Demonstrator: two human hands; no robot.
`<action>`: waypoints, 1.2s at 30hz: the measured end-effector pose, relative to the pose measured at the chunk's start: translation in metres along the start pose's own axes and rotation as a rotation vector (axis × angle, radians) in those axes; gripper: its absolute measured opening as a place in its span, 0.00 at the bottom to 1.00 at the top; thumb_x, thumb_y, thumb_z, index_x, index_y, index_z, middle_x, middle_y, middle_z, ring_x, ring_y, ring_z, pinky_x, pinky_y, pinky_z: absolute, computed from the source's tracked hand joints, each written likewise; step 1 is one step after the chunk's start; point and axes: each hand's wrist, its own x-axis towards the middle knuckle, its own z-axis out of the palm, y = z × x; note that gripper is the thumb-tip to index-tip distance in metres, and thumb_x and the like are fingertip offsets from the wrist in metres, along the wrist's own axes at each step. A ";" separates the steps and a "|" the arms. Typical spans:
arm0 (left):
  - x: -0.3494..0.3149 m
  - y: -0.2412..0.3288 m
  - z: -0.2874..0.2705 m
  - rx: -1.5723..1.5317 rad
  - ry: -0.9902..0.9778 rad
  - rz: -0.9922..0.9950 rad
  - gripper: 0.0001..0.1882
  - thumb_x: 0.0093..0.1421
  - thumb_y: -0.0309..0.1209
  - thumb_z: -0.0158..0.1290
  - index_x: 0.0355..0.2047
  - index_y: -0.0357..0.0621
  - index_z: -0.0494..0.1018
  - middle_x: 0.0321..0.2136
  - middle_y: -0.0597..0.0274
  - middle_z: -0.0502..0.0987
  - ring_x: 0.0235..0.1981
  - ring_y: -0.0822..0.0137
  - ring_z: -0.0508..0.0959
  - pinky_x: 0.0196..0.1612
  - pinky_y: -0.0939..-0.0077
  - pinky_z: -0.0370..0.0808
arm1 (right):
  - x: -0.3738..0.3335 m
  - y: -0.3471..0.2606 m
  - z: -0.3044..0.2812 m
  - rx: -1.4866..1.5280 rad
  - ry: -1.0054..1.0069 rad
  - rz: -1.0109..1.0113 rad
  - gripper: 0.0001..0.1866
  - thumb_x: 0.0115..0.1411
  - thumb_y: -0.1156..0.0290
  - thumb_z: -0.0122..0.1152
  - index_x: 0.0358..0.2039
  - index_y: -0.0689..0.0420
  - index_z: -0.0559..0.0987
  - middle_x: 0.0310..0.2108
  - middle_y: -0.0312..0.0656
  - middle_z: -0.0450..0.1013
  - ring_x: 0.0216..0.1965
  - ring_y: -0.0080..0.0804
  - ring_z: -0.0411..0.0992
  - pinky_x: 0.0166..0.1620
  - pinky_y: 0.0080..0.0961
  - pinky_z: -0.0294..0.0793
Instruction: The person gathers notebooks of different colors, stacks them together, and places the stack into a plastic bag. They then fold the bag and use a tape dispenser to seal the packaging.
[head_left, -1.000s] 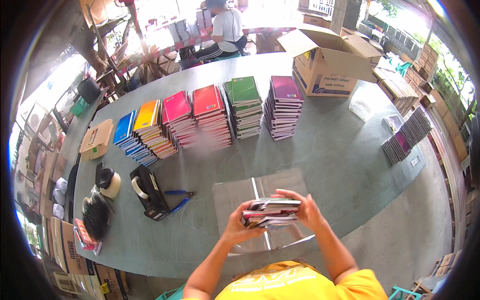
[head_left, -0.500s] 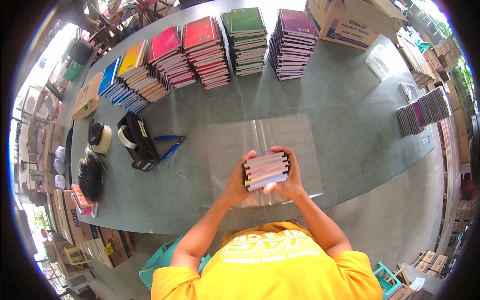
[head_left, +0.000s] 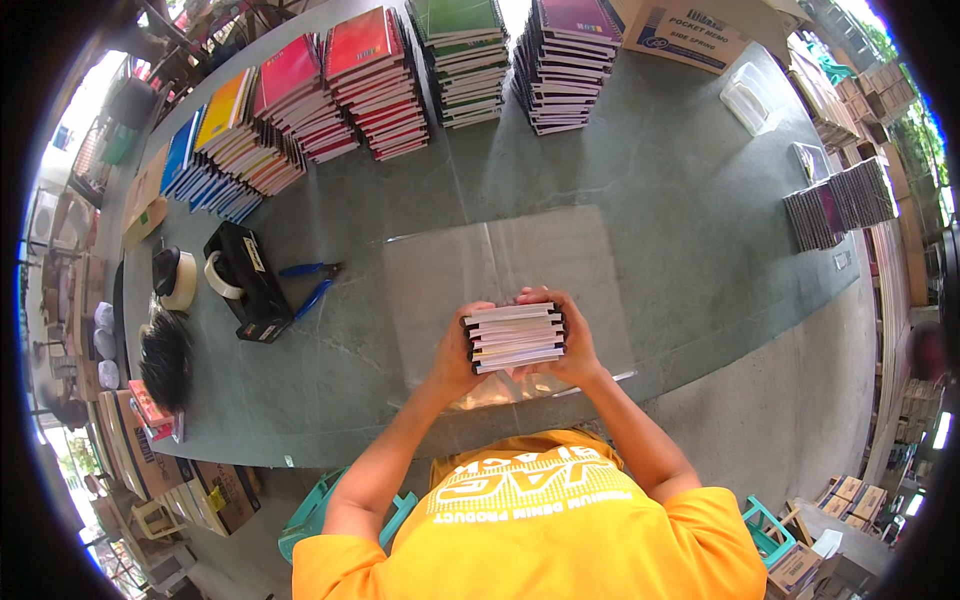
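A small stack of spiral notebooks [head_left: 517, 338] is held between my two hands, its white page edges turned up toward me. My left hand [head_left: 457, 350] is wrapped round the left side, where dark binding shows. On the opposite side, my right hand [head_left: 580, 345] grips the stack with its fingers over the far edge. Beneath them a clear plastic sheet or bag [head_left: 430, 265] lies flat on the green-grey table [head_left: 340, 390]. The covers in the stack are mostly hidden.
Notebook piles stand along the far side: blue [head_left: 180, 160], yellow [head_left: 225, 105], pink [head_left: 290, 75], red [head_left: 365, 45], green [head_left: 455, 20] and purple [head_left: 570, 20]. A tape dispenser [head_left: 250, 285] and blue cutters [head_left: 315, 290] lie left. More notebooks [head_left: 840, 205], a plastic container [head_left: 750, 98] and a carton [head_left: 680, 38] are right.
The held stack has tilted, so its page edges face up more squarely and the coloured covers show less. Both hands keep their hold. The whole view has shifted slightly.
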 end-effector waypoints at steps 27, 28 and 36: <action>-0.002 -0.018 0.032 -0.278 -0.018 -0.188 0.40 0.42 0.23 0.63 0.55 0.44 0.57 0.48 0.57 0.66 0.49 0.60 0.69 0.51 0.71 0.67 | -0.010 0.045 -0.024 -0.182 0.013 -0.021 0.38 0.40 0.78 0.69 0.51 0.59 0.61 0.46 0.43 0.66 0.45 0.30 0.67 0.49 0.25 0.68; -0.003 -0.020 0.033 -0.239 -0.030 -0.175 0.39 0.42 0.24 0.63 0.55 0.44 0.57 0.48 0.57 0.66 0.49 0.59 0.69 0.51 0.71 0.67 | -0.011 0.047 -0.026 -0.167 0.018 -0.018 0.38 0.39 0.77 0.70 0.51 0.59 0.61 0.46 0.43 0.66 0.45 0.31 0.67 0.49 0.25 0.68; 0.036 0.034 -0.008 -0.628 -0.222 -0.734 0.43 0.37 0.26 0.69 0.52 0.40 0.57 0.43 0.58 0.71 0.46 0.62 0.73 0.50 0.66 0.70 | 0.019 -0.046 -0.011 -0.545 -0.005 0.384 0.42 0.36 0.47 0.73 0.45 0.64 0.69 0.38 0.52 0.74 0.41 0.47 0.73 0.45 0.33 0.72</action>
